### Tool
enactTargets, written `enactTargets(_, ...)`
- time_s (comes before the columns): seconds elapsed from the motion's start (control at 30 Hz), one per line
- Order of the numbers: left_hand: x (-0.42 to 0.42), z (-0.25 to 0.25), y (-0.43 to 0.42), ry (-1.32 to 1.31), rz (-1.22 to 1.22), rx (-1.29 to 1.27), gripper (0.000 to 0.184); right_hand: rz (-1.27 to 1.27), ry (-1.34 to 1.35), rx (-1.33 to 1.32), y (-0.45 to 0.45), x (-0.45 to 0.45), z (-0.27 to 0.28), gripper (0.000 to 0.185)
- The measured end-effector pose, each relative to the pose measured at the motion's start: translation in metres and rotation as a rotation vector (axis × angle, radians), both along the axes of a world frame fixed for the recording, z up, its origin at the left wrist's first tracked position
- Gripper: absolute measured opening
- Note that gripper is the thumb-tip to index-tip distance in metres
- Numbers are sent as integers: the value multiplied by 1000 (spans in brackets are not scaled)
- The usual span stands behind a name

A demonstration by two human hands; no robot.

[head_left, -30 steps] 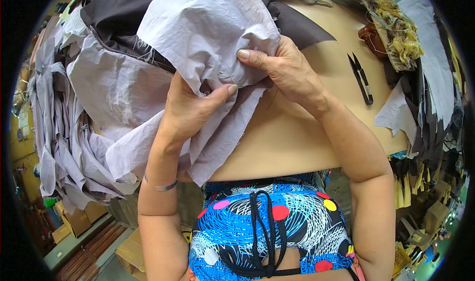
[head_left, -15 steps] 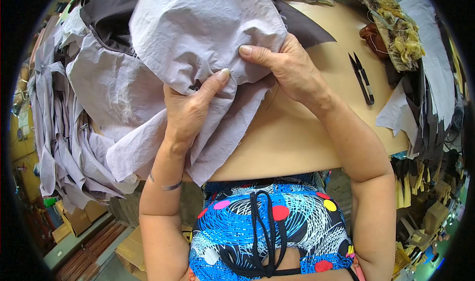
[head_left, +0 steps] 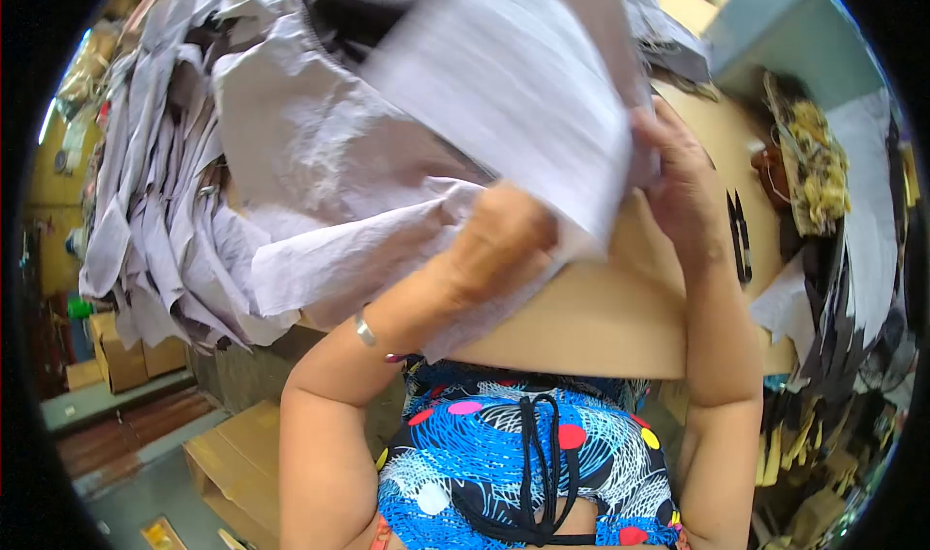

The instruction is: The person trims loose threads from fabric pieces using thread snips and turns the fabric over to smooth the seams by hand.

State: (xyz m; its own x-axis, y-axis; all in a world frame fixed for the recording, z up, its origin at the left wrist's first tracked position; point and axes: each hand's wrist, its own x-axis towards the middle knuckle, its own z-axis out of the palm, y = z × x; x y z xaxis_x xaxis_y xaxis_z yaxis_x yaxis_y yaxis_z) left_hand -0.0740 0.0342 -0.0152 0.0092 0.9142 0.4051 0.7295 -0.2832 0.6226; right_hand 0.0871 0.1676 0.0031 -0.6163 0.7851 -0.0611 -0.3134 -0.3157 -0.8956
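Note:
A light grey-lilac piece of fabric (head_left: 528, 94) is raised above the table, smeared by motion. My left hand (head_left: 499, 240) is closed on its lower edge, knuckles up, with the fingertips hidden. At the right side of the same piece, my right hand (head_left: 678, 162) grips the cloth, its fingers partly blurred. Beneath and left of my left hand lie more light grey cloth pieces (head_left: 358, 250). A darker grey cloth (head_left: 354, 12) lies behind the raised fabric. Black thread snips (head_left: 739, 240) rest on the table, just right of my right forearm.
Strips of grey cloth (head_left: 160, 191) hang over the tan table's (head_left: 601, 332) left edge. At the right stand a board with tangled yellowish fibre (head_left: 819, 162) and a brown round object (head_left: 772, 174). Dark and pale cloth scraps (head_left: 862, 230) hang there too. A cardboard box (head_left: 242, 458) sits below left.
The fabric has swung round to the right and turned, showing a flatter side. My left hand has moved right and down and rolled over; my right hand has moved right. The camera view has shifted.

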Motion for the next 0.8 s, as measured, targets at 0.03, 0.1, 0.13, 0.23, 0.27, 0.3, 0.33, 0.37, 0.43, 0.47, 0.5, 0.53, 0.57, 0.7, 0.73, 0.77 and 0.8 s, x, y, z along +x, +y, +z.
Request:
enactTargets(0.03, 1, -11, 2, 81, -173, 140, 19, -172, -20, 12, 1, 1, 6, 24)
enactTargets(0.1, 9, -16, 3, 194, -336, 252, 23, -122, 284, 38, 11, 12, 3, 19)
enactTargets(0.13, 17, 3, -3, 378, -333, 424, 24, 18, 239, 145, 22, 20, 12, 21)
enactTargets(0.23, 25, 6, -18, 409, -413, 323, 25, -54, -11, 361, 16, 7, 36, 16)
enactTargets(0.27, 29, 4, -19, 365, -433, 326, 26, -47, -144, 560, 8, -7, 48, 14)
enactTargets(0.3, 32, 4, -19, 344, -438, 366, 25, 13, -255, 712, 5, -20, 61, 15)
enactTargets(0.33, 32, 10, -20, 378, -472, 362, 29, 70, -370, 862, 1, -33, 70, 17)
enactTargets(0.37, 32, 10, -21, 285, -538, 358, 29, 89, -371, 944, -4, -52, 75, 22)
enactTargets(0.43, 35, -3, -23, 164, -658, 272, 29, 77, -407, 1141, -18, -90, 83, 35)
enactTargets(0.47, 39, -14, -22, 71, -678, 172, 29, 44, -443, 1257, -26, -107, 83, 41)
enactTargets(0.5, 42, -25, -21, -21, -696, 71, 30, 67, -432, 1285, -30, -129, 66, 43)
enactTargets(0.53, 45, -35, -18, -111, -711, -29, 31, 130, -509, 1335, -35, -143, 56, 44)
enactTargets(0.57, 47, -45, -14, -199, -725, -130, 32, 195, -583, 1388, -39, -157, 46, 46)
enactTargets(0.7, 52, -59, -28, -543, -713, -351, 34, 151, -694, 1463, -27, -150, 43, 43)
enactTargets(0.73, 33, -22, -37, -399, -689, -111, 32, 83, -733, 1472, -20, -136, 52, 41)
enactTargets(0.77, 15, 15, -46, -256, -615, 130, 30, -54, -772, 1510, -17, -112, 68, 38)
enactTargets(0.8, -12, 28, -55, 50, -814, -139, 26, -196, -811, 1550, -17, -83, 87, 36)
